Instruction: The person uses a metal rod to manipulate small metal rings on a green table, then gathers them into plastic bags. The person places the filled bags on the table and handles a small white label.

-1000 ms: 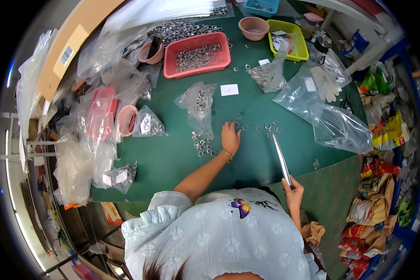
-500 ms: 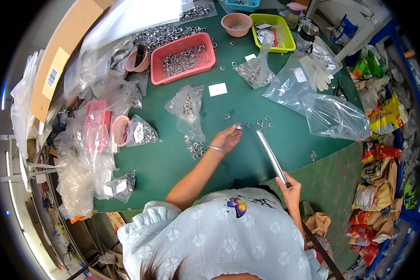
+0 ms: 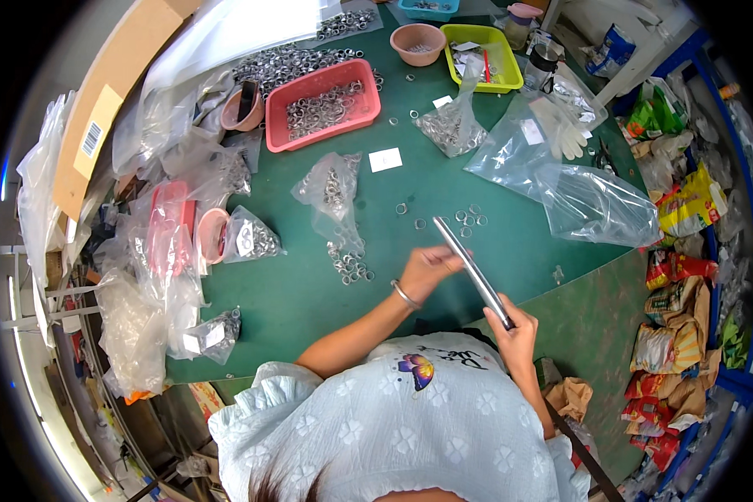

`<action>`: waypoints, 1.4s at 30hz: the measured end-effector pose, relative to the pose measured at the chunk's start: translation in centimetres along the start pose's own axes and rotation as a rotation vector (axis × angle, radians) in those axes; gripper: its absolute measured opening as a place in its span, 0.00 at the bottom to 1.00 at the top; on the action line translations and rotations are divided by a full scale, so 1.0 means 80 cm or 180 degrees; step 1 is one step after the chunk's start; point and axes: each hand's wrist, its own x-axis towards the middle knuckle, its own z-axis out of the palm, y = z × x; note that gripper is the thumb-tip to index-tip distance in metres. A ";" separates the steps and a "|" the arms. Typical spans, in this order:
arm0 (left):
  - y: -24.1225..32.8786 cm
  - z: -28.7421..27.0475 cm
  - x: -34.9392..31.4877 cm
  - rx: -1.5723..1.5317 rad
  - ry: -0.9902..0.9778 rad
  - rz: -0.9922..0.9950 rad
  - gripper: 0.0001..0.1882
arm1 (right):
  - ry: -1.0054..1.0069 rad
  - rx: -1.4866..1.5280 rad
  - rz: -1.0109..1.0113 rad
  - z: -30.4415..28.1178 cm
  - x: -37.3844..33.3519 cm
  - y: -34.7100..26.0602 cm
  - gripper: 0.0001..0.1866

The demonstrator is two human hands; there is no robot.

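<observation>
My right hand (image 3: 514,325) is wrapped round the thick end of a tapered metal ring mandrel (image 3: 474,274), which points up and to the left over the table. Right beside the rod is my left hand (image 3: 427,269), its fingers drawn together and slightly blurred. Its fingertips reach the mandrel's side or pass behind it, and I cannot make out what they hold. Just past the mandrel's tip lie several loose metal rings (image 3: 481,220), with a single ring (image 3: 420,224) to the left of the tip. Another ring (image 3: 402,209) lies farther left.
Left of my hands, a plastic bag of rings (image 3: 333,194) lies above a small ring pile (image 3: 351,266). A pink tray (image 3: 274,117) of rings and a yellow-green tray (image 3: 517,79) stand at the back. Clear bags (image 3: 598,205) cover the right side.
My left hand has come back toward me and right, to the mandrel. A ring now lies where its fingertips were. The mandrel's tip has swung left.
</observation>
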 end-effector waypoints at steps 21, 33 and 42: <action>0.062 0.051 -0.034 -0.0249 -0.0914 0.0515 0.15 | 0.0589 -0.0694 -0.1018 -0.015 0.008 -0.050 0.18; 0.083 0.050 -0.041 0.0275 -0.1099 0.0705 0.16 | 0.0438 -0.0343 -0.1196 -0.017 0.007 -0.055 0.17; 0.071 0.050 -0.042 0.0053 -0.1003 0.0644 0.16 | 0.0243 -0.0250 -0.0905 -0.019 0.010 -0.055 0.16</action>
